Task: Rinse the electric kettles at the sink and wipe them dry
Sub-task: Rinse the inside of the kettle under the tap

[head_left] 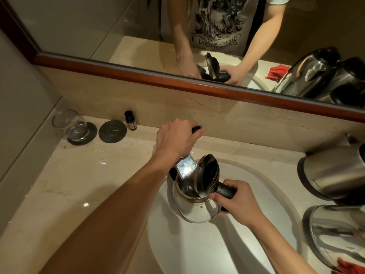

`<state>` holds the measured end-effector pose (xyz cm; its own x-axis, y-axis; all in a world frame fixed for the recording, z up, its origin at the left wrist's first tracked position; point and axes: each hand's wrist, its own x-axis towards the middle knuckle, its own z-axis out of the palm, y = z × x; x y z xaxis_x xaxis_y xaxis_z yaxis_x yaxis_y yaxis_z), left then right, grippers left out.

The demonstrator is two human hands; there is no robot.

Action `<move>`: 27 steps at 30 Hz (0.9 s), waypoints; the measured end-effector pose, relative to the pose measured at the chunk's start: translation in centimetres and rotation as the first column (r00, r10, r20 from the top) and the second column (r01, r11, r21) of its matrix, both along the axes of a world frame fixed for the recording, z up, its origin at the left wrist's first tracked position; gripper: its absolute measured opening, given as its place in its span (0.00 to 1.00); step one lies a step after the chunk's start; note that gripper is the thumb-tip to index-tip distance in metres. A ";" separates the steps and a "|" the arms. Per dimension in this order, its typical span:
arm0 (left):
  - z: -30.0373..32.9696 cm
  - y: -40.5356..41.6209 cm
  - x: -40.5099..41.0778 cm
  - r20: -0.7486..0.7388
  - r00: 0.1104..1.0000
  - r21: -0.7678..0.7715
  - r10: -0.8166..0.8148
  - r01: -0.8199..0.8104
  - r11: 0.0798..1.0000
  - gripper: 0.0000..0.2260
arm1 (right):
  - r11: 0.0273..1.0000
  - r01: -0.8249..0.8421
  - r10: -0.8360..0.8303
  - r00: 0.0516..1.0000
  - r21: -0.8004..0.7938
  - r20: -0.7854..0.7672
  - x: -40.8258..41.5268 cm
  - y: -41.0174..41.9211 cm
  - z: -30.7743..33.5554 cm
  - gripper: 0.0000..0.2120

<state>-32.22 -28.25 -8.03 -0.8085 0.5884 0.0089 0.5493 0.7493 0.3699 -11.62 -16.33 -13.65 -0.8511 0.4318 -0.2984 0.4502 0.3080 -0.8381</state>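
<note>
kettle under tap, lid up
right hand grips the kettle handle over the sink; left hand curls on the tap lever, spout directly above the opening.

The light is dim and yellow. A bright shine sits on the faucet. The arms throw dark shadows into the sink. Edges look bent.

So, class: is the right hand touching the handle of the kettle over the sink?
Touching. The head view shows the right hand with fingers wrapped round the black handle of the kettle.
</note>
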 end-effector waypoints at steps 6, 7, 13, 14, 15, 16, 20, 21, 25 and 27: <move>-0.2 -0.1 -0.2 0.004 1.000 0.003 0.003 -0.003 1.000 0.21 | 1.000 -0.017 0.017 1.000 0.024 0.005 -0.3 0.0 -0.1 0.20; -0.2 -0.1 -0.2 0.007 1.000 0.004 0.003 -0.003 1.000 0.21 | 0.999 -0.019 0.019 1.000 0.029 0.007 -0.3 0.0 -0.1 0.20; -0.1 -0.1 -0.1 0.008 1.000 0.009 0.005 -0.005 1.000 0.20 | 1.000 -0.018 0.017 1.000 0.010 0.014 -0.1 0.2 -0.1 0.21; -0.1 -0.1 -0.1 0.008 1.000 0.010 0.008 -0.008 1.000 0.21 | 1.000 -0.015 0.015 1.000 -0.004 0.013 -0.1 0.1 0.0 0.23; -0.1 -0.1 -0.1 0.008 1.000 0.011 0.009 -0.009 1.000 0.21 | 1.000 -0.008 0.008 1.000 -0.019 0.015 -0.1 0.1 0.0 0.25; -0.1 -0.1 -0.1 0.008 1.000 0.014 0.009 -0.009 1.000 0.20 | 1.000 0.002 -0.002 1.000 -0.027 0.018 -0.1 0.1 0.1 0.27; 0.1 -0.1 -0.1 0.025 1.000 0.022 0.016 -0.017 1.000 0.19 | 0.999 0.034 -0.034 0.999 -0.042 0.017 0.2 -0.1 0.3 0.28; 0.1 -0.1 -0.1 0.026 0.999 0.022 0.019 -0.020 1.000 0.19 | 0.999 0.033 -0.032 0.999 -0.040 0.012 0.2 -0.2 0.4 0.27; 0.2 -0.1 -0.1 0.019 1.000 0.022 0.023 -0.024 0.999 0.20 | 1.000 0.022 -0.022 1.000 0.006 0.001 0.0 0.0 0.1 0.21; 0.2 0.0 0.0 0.027 0.999 0.020 0.025 -0.025 0.999 0.20 | 1.000 0.016 -0.016 1.000 0.023 -0.007 -0.1 0.0 0.0 0.21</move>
